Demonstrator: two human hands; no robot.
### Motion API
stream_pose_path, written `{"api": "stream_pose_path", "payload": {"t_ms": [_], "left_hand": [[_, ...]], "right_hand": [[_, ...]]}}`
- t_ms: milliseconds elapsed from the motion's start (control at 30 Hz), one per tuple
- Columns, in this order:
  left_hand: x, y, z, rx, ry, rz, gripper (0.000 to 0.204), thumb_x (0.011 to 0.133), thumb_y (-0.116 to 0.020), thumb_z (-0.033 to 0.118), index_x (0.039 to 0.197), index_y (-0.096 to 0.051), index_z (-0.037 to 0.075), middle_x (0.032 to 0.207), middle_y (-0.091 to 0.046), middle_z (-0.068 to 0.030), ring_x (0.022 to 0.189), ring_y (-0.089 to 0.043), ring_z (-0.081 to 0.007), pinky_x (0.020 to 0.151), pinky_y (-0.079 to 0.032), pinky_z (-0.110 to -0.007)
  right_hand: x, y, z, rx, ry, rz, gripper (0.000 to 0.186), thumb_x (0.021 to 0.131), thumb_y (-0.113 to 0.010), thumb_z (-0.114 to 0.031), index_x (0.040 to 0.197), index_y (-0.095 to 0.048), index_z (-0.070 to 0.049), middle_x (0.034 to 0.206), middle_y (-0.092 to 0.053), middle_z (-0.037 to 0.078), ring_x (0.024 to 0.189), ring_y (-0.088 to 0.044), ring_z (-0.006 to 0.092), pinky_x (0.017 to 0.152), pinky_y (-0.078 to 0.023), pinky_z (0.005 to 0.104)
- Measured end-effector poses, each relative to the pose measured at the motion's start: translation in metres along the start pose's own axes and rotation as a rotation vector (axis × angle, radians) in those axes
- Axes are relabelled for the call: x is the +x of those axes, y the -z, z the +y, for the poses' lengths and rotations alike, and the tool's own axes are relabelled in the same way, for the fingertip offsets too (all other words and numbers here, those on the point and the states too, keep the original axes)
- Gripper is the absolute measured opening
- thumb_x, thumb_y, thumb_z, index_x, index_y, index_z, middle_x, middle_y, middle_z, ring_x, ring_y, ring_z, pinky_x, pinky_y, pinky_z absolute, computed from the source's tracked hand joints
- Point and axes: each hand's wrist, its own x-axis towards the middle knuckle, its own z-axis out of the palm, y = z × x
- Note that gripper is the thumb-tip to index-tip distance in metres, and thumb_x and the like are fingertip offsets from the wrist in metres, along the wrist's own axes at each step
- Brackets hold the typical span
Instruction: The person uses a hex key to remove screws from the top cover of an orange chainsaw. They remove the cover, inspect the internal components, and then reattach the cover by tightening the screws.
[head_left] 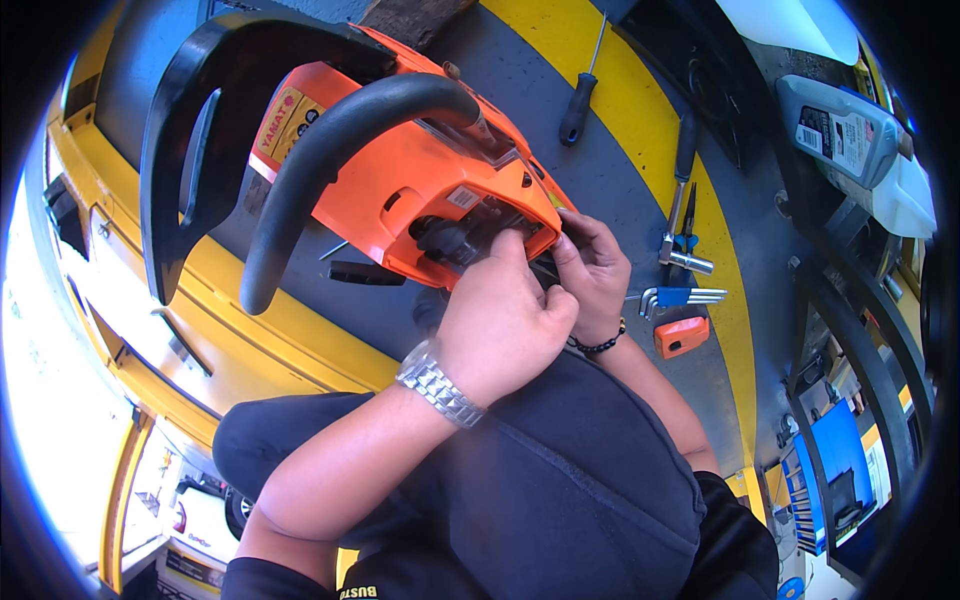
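An orange chainsaw body (pixel 400 170) with a black curved front handle (pixel 330 150) and a black rear guard (pixel 190 130) lies on a grey and yellow work surface (pixel 620 170). My left hand (pixel 500 320), with a metal watch on the wrist, presses its fingers onto the black parts in the saw's open side (pixel 450 240). My right hand (pixel 595 270), wearing a dark bead bracelet, grips the same end of the saw from the right, and the fingertips of both hands meet there. What the fingertips pinch is hidden.
To the right of the saw lie a black-handled screwdriver (pixel 578 100), pliers (pixel 680 190), a blue set of hex keys (pixel 685 297) and a small orange part (pixel 682 336). A grey oil bottle (pixel 840 130) stands at the upper right. My dark-clothed knees (pixel 560 480) fill the lower middle.
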Motion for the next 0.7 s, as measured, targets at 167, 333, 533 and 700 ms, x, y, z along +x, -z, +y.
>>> {"api": "stream_pose_path", "payload": {"t_ms": [167,333,533,700], "left_hand": [[0.0,-0.001,0.0,-0.077,-0.004,-0.003,0.052,0.086,-0.063,0.01,0.131,-0.05,-0.013,0.069,-0.067,-0.0125,0.063,-0.069,-0.0245,0.064,-0.054,-0.037],[-0.002,-0.003,0.003,-0.083,0.002,0.006,0.052,0.086,-0.062,0.008,0.132,-0.05,-0.013,0.067,-0.066,-0.0105,0.061,-0.067,-0.0211,0.063,-0.053,-0.035],[-0.006,-0.005,0.007,-0.122,0.011,0.0,0.053,0.086,-0.062,0.007,0.133,-0.048,-0.013,0.065,-0.063,-0.0089,0.058,-0.064,-0.0198,0.061,-0.052,-0.034],[-0.005,-0.006,0.004,-0.054,0.003,-0.017,0.056,0.085,-0.062,0.008,0.133,-0.045,-0.015,0.064,-0.063,-0.0092,0.058,-0.064,-0.0213,0.062,-0.053,-0.036]], "right_hand": [[0.0,0.001,0.003,0.014,0.007,0.005,0.029,0.102,-0.069,-0.007,0.128,-0.065,0.003,0.117,-0.071,0.008,0.105,-0.068,0.0132,0.093,-0.056,0.0273],[0.004,0.001,-0.002,-0.098,0.061,-0.015,0.028,0.103,-0.068,-0.008,0.128,-0.067,0.003,0.117,-0.072,0.008,0.105,-0.068,0.0126,0.093,-0.054,0.0266],[-0.001,-0.006,-0.005,-0.101,-0.002,0.034,0.027,0.104,-0.066,-0.009,0.128,-0.067,0.002,0.118,-0.072,0.007,0.106,-0.067,0.012,0.093,-0.054,0.0261],[0.004,-0.009,0.002,-0.2,0.194,0.089,0.025,0.103,-0.065,-0.004,0.127,-0.068,0.003,0.114,-0.072,0.009,0.102,-0.067,0.0126,0.09,-0.054,0.0262]]}}
